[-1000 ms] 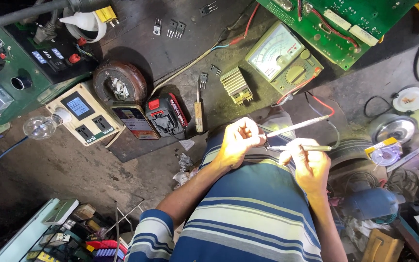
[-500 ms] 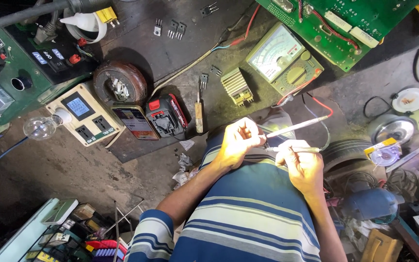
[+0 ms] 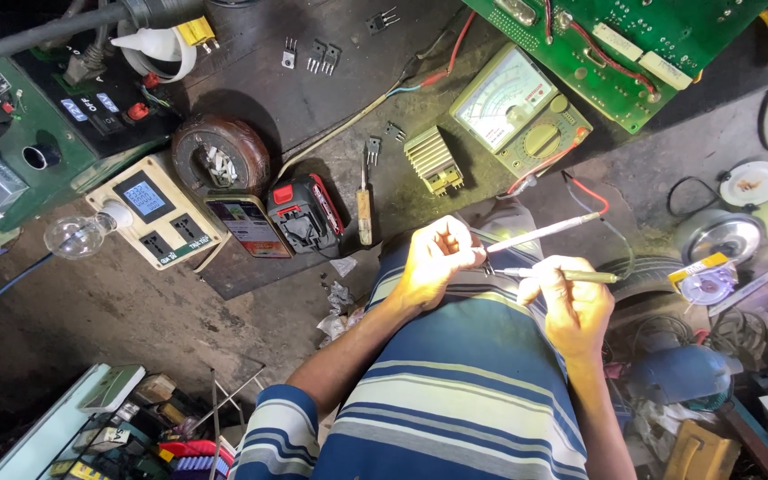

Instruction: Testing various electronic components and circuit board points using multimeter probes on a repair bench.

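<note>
Since the earlier frames the right hand [image 3: 572, 307] has drawn in closer to the left hand [image 3: 433, 262], so the two tools now nearly meet over the striped lap; the bench around them has not changed. The left hand's fingers are clenched around a small dark part [image 3: 484, 264] and a silver rod [image 3: 544, 232] that slants up to the right. The right hand grasps a brass-coloured pen tool [image 3: 562, 276], lying almost level, its tip just beside the part.

The surface is a dark, grimy bench. Beyond the hands sit a meter [image 3: 516, 111] with red leads, a green board [image 3: 633, 40], a finned heatsink [image 3: 433, 160], a screwdriver [image 3: 364, 200], a red-and-black battery [image 3: 308, 213], a copper coil [image 3: 220, 153] and a socket box [image 3: 157, 209] with a bulb [image 3: 77, 236]. A solder reel [image 3: 708, 280] lies to the right.
</note>
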